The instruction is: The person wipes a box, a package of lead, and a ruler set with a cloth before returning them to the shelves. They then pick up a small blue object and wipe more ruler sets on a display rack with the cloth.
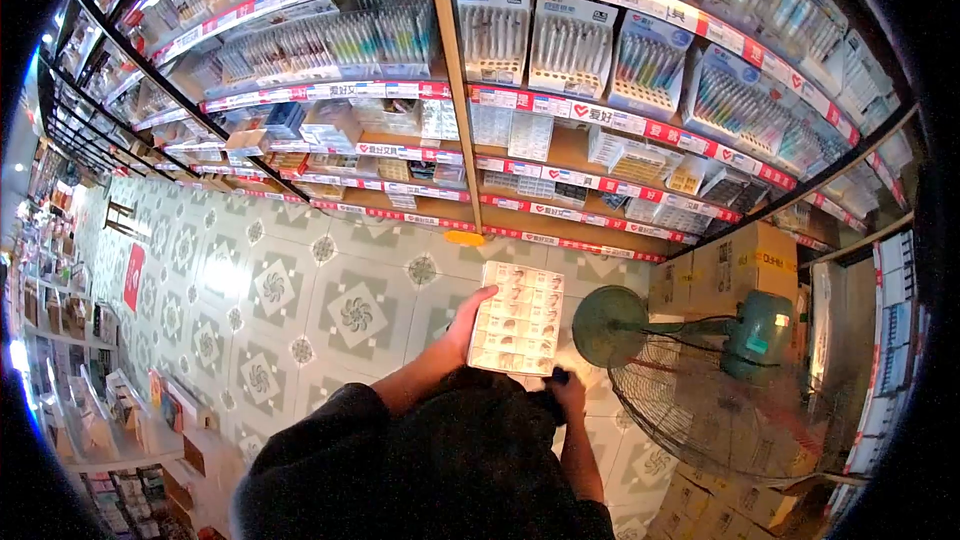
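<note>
My left hand (465, 325) is wrapped around the left side of a flat white box (518, 318). Rows of small compartments with dark printed shapes cover the face of this box, which is held up in front of my body. Lower and to the right, close to my dark clothing, my right hand (570, 395) is closed around a small black thing (558, 376) whose kind I cannot tell. The right fingers are partly hidden.
Shelves (620, 120) packed with pens in display boxes stand ahead. A standing fan (690, 340) is close on my right, with cardboard cartons (735, 265) behind it. A yellow object (464, 238) lies at the shelf foot. Patterned tiles (355, 315) extend left.
</note>
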Demonstrator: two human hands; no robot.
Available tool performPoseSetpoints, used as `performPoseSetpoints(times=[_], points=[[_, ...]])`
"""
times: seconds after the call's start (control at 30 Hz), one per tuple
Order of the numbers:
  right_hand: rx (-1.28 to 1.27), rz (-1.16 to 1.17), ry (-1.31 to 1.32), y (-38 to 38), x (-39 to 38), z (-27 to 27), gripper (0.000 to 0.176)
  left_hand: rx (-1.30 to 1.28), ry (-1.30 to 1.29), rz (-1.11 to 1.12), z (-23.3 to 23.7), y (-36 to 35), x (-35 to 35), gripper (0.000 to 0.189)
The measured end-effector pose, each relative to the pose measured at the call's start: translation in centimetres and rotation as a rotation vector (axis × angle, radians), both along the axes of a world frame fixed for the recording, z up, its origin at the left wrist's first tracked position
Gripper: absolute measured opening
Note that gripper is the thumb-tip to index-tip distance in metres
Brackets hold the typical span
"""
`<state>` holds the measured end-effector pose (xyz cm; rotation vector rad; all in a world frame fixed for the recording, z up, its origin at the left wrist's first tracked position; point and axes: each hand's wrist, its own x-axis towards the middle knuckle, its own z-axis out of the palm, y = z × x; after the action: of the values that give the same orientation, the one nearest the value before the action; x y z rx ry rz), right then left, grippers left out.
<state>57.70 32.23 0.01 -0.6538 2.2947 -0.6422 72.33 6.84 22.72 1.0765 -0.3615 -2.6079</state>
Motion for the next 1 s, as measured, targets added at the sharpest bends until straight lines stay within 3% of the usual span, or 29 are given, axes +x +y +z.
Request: performPoseSetpoints(times=[0.03,0.07,0.1,0.17,0.3,0.4,0.5,0.6,0.67,0.77,0.87,0.93,1.0], points=[[0.03,0.186,0.125,5.5,1.0,-8.0,0.051,0.052,0.089,-0.038,-2.0,-1.2,0.4,0.055],[0.049,0.36,0.268,8.2,2.4,-9.9,0.052,-0.112,0.001,-0.089,-2.3,-2.1,0.3,0.053],[0.049,0.163,0.04,11.9,3.4,-11.1,0.052,-0.276,-0.087,-0.142,-2.4,-3.3,0.0,0.052],[0.05,-0.088,-0.171,14.3,5.1,-7.0,0.051,-0.608,-0.193,-0.348,-1.8,-5.9,-0.2,0.049],[0.047,-0.4,-0.305,18.1,8.2,-2.4,0.05,-0.714,-0.368,-0.388,-4.6,-8.2,-0.7,0.041],[0.032,-0.573,-0.338,19.0,11.0,-0.5,0.049,-0.734,-0.428,-0.586,-8.3,-11.8,-1.5,0.044],[0.025,-0.709,-0.36,18.9,14.1,0.9,0.049,-1.002,-0.507,-0.884,-10.0,-15.8,-4.5,0.051],[0.026,-0.806,-0.384,17.8,17.2,2.0,0.048,-1.17,-0.455,-1.036,-11.6,-20.0,-9.0,0.058],[0.032,-0.86,-0.4,16.8,18.5,2.8,0.047,-1.278,-0.405,-1.062,-10.5,-22.0,-13.2,0.059],[0.044,-0.925,-0.416,15.3,19.8,4.0,0.047,-1.408,-0.352,-0.921,-13.5,-25.5,-19.5,0.056],[0.058,-0.975,-0.429,13.9,20.8,5.1,0.046,-1.411,-0.346,-0.733,-15.2,-28.4,-25.9,0.054],[0.065,-1.016,-0.435,12.9,21.6,5.8,0.045,-1.367,-0.491,-0.697,-15.3,-30.5,-29.8,0.048],[0.074,-1.047,-0.442,12.2,22.5,6.3,0.045,-1.311,-0.439,-0.566,-16.4,-31.7,-32.2,0.037]])
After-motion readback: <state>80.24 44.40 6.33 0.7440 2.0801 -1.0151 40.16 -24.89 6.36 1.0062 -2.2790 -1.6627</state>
